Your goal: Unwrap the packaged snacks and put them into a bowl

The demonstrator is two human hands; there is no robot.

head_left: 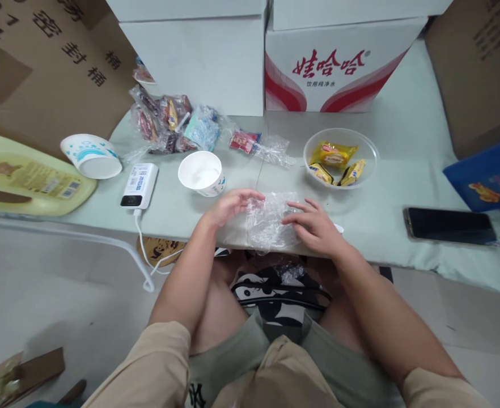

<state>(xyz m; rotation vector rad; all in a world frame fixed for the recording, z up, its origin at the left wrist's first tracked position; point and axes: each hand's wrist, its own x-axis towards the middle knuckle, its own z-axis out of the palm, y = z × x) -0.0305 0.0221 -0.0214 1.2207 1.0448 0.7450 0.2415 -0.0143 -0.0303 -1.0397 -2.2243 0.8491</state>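
Observation:
A crinkled clear plastic bag (pixel 269 224) lies flat at the table's front edge, between my two hands. My left hand (pixel 235 207) rests at its left side, fingers stretched out and touching its upper left part. From the right, my right hand (pixel 312 226) reaches over the bag with fingers spread on its right side. A white paper cup (pixel 201 173) stands just beyond my left hand. Farther off on the right, a clear round plastic bowl (pixel 375 164) holds yellow snack packets (pixel 335 154). A white handle-like tip (pixel 339 228) shows beside my right hand.
Several wrapped snacks (pixel 160 122) are piled at the back left, near a tipped paper cup (pixel 92 156). A white power bank (pixel 139 186) with a cable lies left, beside a yellow bottle (pixel 33 175). White cartons (pixel 330 68) line the back. A phone (pixel 449 225) lies right.

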